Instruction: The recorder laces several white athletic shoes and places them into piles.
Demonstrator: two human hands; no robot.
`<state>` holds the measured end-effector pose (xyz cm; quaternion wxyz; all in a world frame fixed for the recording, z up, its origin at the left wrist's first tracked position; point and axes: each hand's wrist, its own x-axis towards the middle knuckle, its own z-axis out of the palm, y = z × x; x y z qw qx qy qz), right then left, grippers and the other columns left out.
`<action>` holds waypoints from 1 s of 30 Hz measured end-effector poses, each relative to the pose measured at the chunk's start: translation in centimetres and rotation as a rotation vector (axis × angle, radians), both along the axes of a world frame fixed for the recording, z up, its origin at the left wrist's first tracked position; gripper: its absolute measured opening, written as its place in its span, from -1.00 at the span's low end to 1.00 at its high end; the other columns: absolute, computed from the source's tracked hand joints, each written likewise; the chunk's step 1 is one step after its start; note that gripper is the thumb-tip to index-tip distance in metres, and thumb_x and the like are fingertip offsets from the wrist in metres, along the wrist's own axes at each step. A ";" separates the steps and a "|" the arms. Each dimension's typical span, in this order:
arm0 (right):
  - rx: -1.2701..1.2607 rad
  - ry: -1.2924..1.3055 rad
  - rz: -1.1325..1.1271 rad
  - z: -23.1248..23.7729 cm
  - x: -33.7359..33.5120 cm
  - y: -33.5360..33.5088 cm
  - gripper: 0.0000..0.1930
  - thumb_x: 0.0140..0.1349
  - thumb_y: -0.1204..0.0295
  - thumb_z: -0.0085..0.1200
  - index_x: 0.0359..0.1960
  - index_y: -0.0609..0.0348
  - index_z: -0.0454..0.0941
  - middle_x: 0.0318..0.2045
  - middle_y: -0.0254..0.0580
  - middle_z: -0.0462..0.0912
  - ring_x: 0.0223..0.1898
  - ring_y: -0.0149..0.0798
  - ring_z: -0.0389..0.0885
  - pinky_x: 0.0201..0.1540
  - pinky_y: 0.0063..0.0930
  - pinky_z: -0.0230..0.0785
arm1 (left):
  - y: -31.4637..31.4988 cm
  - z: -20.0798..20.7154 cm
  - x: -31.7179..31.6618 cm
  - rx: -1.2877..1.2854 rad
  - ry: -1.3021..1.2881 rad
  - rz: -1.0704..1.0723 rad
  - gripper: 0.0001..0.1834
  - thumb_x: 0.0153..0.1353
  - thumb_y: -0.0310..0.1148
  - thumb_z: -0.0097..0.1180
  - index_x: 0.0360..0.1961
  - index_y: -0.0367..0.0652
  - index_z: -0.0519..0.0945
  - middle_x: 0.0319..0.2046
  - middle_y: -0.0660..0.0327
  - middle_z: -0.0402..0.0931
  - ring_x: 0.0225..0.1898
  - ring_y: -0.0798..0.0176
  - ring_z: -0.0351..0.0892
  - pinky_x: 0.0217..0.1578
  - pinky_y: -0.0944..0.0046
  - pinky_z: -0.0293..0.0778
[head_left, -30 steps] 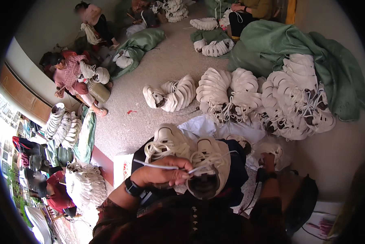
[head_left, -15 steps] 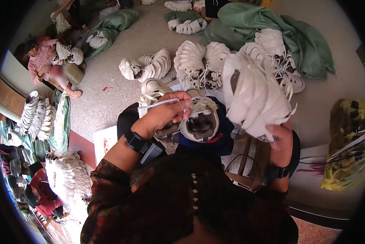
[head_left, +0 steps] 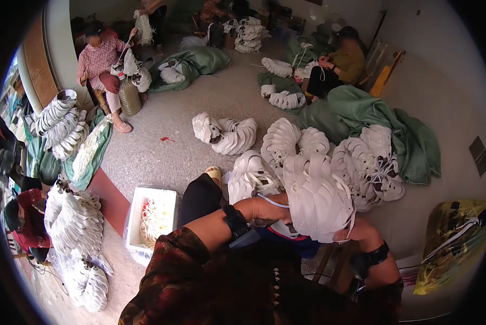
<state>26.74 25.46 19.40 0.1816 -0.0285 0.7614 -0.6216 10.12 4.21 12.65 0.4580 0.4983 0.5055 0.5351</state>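
Note:
My right hand [head_left: 355,232] grips the lower end of a nested stack of white shoe uppers [head_left: 317,197], held up over my lap. My left hand [head_left: 264,208] is beside that stack, its fingertips mostly hidden behind it. A pale shoelace [head_left: 272,201] runs across the left hand, which is closed on it. Just beyond the hand, more white uppers [head_left: 252,174] rest near my knees. A dark blue cloth [head_left: 302,246] partly shows beneath my hands.
Nested white uppers [head_left: 232,135] lie on the floor ahead, with others beside a green sack [head_left: 381,124]. A white box [head_left: 136,253] of laces stands at left. Several people sit or stand around the room. At right lies a yellow printed bag [head_left: 451,244].
My view has tilted up and shifted, bringing more of the room and the white box into sight. The held stack and my left hand have come together, and the stack now hides its fingers.

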 end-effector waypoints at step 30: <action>0.922 0.276 0.076 0.7 -4.9 -6.9 -0.35 -0.16 0.19 0.24 -0.01 0.28 0.39 -0.11 0.10 0.50 -0.08 0.02 0.47 0.03 -0.31 0.27 | -0.9 -0.2 -1.0 0.357 -0.555 0.483 -0.75 0.28 -0.27 -0.09 -0.28 -0.25 0.50 -0.64 0.35 0.33 -0.64 0.52 0.16 -0.65 0.54 0.06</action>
